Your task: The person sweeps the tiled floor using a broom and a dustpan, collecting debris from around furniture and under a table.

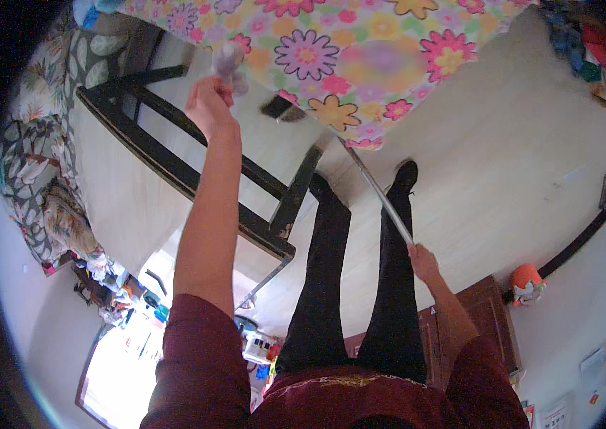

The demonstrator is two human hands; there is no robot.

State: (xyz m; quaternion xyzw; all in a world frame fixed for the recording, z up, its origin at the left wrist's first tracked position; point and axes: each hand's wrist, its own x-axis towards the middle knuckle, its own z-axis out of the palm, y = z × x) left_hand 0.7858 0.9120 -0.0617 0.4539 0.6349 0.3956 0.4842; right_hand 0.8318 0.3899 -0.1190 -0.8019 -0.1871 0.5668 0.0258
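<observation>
Slantwise, a thin pale pole runs across the view from the right hand, its long axis pointing up and to the left, away from the person. It passes in front of the right leg of the dark trousers, and its far end reaches the lower edge of a flowered cloth, where I cannot tell what tips it. The near end lies in the right hand, whose fingers are curled around it, low beside the right thigh.

Higher up, the left arm is stretched forward. The fingers of the left hand are closed together on a crumpled, whitish-grey thing, blurred, which points upward past the fingertips and overlaps the cloth's left part; its material is unclear.

Below the left forearm, a dark wooden frame slants down to the right, near the left shoe. The right shoe rests on the pale floor, beside the pole.
</observation>
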